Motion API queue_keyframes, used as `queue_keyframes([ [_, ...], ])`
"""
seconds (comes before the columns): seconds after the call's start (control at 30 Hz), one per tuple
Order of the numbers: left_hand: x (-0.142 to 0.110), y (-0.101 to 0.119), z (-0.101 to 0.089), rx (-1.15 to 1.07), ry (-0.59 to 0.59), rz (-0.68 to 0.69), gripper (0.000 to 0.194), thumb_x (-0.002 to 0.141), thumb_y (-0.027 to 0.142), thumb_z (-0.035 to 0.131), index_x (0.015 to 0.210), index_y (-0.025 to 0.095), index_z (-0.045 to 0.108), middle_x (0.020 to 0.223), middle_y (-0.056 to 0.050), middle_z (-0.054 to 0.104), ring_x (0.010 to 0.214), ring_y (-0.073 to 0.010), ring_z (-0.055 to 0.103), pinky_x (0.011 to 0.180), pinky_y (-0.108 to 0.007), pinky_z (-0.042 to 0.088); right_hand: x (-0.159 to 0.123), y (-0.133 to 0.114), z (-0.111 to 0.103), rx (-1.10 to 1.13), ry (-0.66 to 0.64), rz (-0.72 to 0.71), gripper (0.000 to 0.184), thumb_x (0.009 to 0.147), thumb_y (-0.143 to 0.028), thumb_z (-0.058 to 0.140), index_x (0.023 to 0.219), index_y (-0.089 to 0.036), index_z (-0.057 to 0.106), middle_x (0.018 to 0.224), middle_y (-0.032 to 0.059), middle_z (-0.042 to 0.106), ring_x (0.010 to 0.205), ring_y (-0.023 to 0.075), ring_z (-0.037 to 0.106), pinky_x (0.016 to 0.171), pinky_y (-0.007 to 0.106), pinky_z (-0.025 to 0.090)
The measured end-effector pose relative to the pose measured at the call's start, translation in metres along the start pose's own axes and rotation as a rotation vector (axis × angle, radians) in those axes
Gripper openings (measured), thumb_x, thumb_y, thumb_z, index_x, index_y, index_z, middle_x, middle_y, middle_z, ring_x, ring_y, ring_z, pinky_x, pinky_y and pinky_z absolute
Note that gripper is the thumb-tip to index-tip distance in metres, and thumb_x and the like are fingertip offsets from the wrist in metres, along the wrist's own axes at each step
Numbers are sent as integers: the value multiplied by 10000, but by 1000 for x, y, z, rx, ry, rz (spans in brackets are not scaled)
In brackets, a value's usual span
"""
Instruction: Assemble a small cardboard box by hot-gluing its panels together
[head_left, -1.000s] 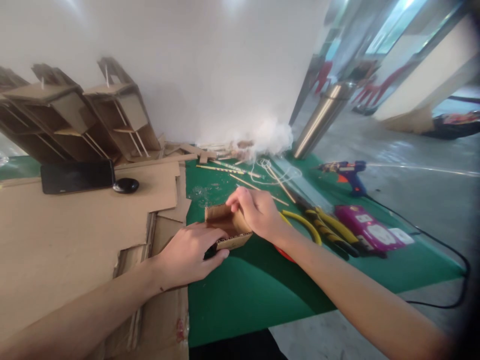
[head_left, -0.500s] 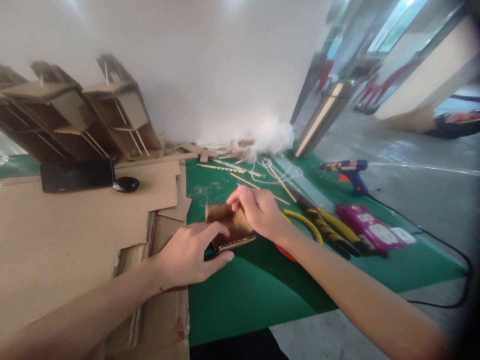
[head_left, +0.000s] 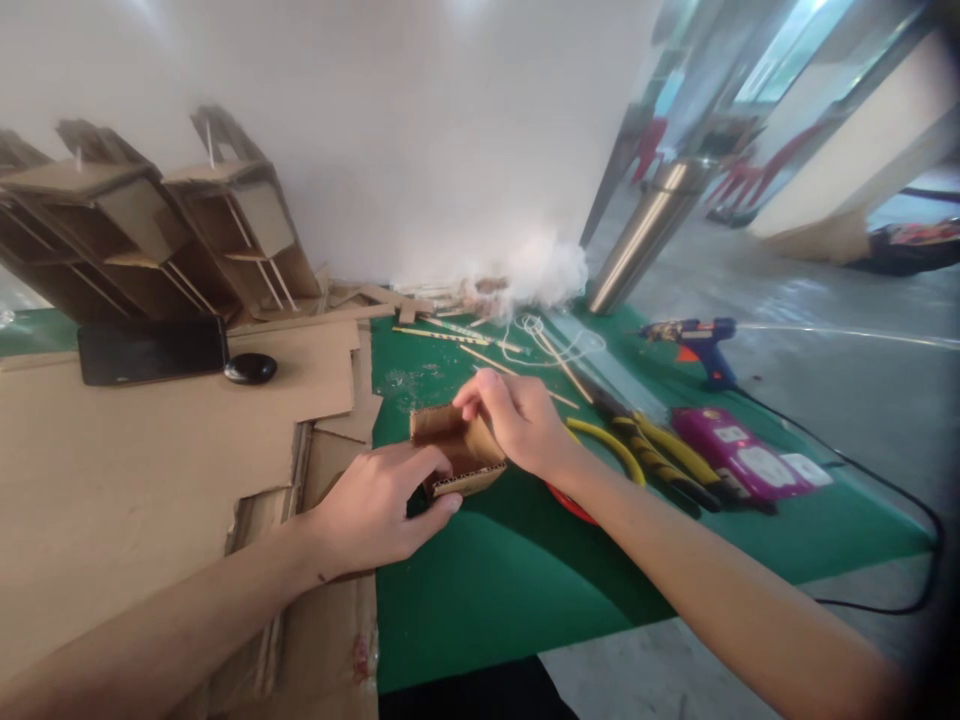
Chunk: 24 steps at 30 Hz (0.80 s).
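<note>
A small folded piece of corrugated cardboard (head_left: 457,450) rests on the green mat (head_left: 510,590). My left hand (head_left: 382,505) grips its near left edge between thumb and fingers. My right hand (head_left: 517,420) pinches its far right side, fingers curled over the top. Both hands hold the same piece, just above the mat, near the edge of the big cardboard sheets (head_left: 150,460).
Yellow-handled pliers (head_left: 645,450), a purple power strip (head_left: 739,462) and a blue glue gun (head_left: 697,345) lie to the right. Wooden sticks (head_left: 510,370) and string lie behind. Cardboard models (head_left: 165,230), a black phone (head_left: 150,350) and a dark oval object (head_left: 251,368) sit at left.
The cardboard piece tilted flatter half a second ago and is now folded up again; my left fingers have curled closer round its edge. My right hand has hardly moved.
</note>
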<state>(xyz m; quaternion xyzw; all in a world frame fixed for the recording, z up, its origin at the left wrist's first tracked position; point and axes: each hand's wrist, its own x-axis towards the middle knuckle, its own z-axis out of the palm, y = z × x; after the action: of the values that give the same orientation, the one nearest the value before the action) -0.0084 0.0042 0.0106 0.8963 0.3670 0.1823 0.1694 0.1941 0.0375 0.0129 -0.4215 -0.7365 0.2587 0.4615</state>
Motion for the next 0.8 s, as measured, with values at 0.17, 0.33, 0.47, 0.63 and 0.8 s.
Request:
queue_keyframes([
  [0.17,-1,-1,-2,-92,-8,2,261,877,336,607,1104,226,540,1003,-52,717,885,-240,695,753,-377,569,1,9,0,97,54,41,608,1009,-619,356,716,-197,680,627,21,653,610,151,624,615,291,475],
  [0.33,-4,-2,-3,-257,30,-20,413,928,347,587,1285,232,412,1122,-76,690,1016,-244,687,852,-400,574,7,12,-6,282,113,166,632,956,-683,423,660,-191,687,537,11,614,480,125,537,477,266,386],
  [0.47,-5,-3,0,-371,179,-35,431,963,343,548,1333,229,361,1149,-100,652,1055,-242,660,884,-403,565,15,11,-9,430,75,327,636,901,-724,472,634,-184,674,493,8,597,407,104,477,424,248,346],
  [0.63,-6,-7,3,-574,261,-47,554,1021,458,448,1472,255,199,1225,-138,626,1092,-253,644,907,-445,559,20,17,-12,519,-28,557,570,905,-668,484,657,-184,653,531,18,619,421,104,479,420,235,359],
  [0.8,-10,-9,2,-599,265,96,623,1018,630,239,1553,338,110,1343,-130,602,1219,-303,600,965,-499,542,21,20,-17,438,-187,542,496,951,-567,420,696,-194,626,567,32,615,453,144,548,421,263,443],
])
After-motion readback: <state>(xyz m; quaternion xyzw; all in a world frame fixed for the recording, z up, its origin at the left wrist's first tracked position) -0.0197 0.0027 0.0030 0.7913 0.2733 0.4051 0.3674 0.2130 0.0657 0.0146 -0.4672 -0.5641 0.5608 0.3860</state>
